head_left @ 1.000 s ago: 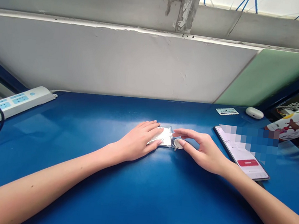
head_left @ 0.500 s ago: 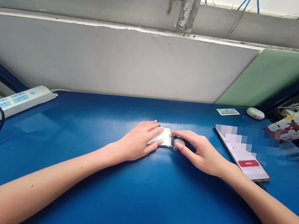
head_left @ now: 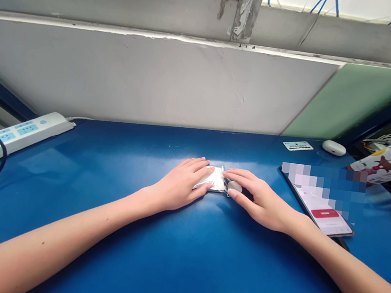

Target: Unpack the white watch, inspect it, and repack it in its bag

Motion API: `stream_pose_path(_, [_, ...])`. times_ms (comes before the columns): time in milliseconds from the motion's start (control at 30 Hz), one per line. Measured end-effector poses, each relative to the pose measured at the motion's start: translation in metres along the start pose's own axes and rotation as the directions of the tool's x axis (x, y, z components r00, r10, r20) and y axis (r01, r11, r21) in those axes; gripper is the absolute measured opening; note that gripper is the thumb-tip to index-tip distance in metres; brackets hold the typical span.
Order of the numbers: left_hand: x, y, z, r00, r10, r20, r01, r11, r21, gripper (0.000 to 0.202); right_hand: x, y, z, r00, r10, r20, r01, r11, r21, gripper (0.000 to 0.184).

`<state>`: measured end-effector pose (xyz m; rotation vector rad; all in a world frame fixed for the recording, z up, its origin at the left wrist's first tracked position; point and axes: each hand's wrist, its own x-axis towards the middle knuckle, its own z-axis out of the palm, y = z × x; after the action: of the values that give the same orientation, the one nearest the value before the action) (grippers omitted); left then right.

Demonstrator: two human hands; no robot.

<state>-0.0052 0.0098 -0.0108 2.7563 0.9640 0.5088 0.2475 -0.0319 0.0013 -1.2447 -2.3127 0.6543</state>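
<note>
A small flat packet (head_left: 217, 179), silvery-white and shiny like clear film, lies on the blue table at the centre. My left hand (head_left: 185, 183) rests flat across its left half, fingers stretched toward the far edge and the thumb near the front edge, hiding that part. At the packet's right end is a round, pale disc (head_left: 235, 186); whether it is attached I cannot tell. My right hand (head_left: 262, 198) curves around this disc with index finger and thumb apart. Its fingertips touch or nearly touch the packet's right end.
A phone (head_left: 329, 214) with a lit screen lies beside my right forearm. Behind it are a printed card (head_left: 298, 146), a white earbud case (head_left: 334, 148) and a printed carton (head_left: 389, 162). A white power strip (head_left: 21, 137) and black cable (head_left: 0, 165) lie left. A wall (head_left: 154, 79) borders the table.
The fingers of my right hand have shifted slightly to the left, with the thumb a little lower, and more of the disc shows. My left hand and the packet stay put.
</note>
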Motion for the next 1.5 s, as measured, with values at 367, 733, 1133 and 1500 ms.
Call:
stream_pose_path(367, [0.001, 0.001, -0.001, 1.000, 0.003, 0.013, -0.003, 1.000, 0.009, 0.042, 0.000, 0.001, 0.001, 0.999, 0.023, 0.045, -0.027, 0.995, 0.097, 0.056])
stream_pose_path(733, [0.001, 0.002, -0.002, 1.000, 0.015, 0.006, -0.015, 1.000, 0.008, 0.041, 0.000, 0.002, 0.004, 0.998, -0.060, 0.002, 0.059, 0.996, 0.062, 0.055])
stream_pose_path(1133, [0.001, 0.002, -0.001, 1.000, 0.013, 0.010, -0.013, 0.999, 0.031, 0.041, 0.004, -0.003, 0.008, 0.983, -0.184, -0.028, 0.176, 0.969, -0.170, 0.051])
stream_pose_path(1500, [0.001, 0.003, -0.001, 1.000, 0.013, 0.005, -0.013, 0.999, 0.030, 0.042, 0.007, -0.008, 0.007, 0.973, -0.229, -0.040, 0.214, 0.949, -0.230, 0.047])
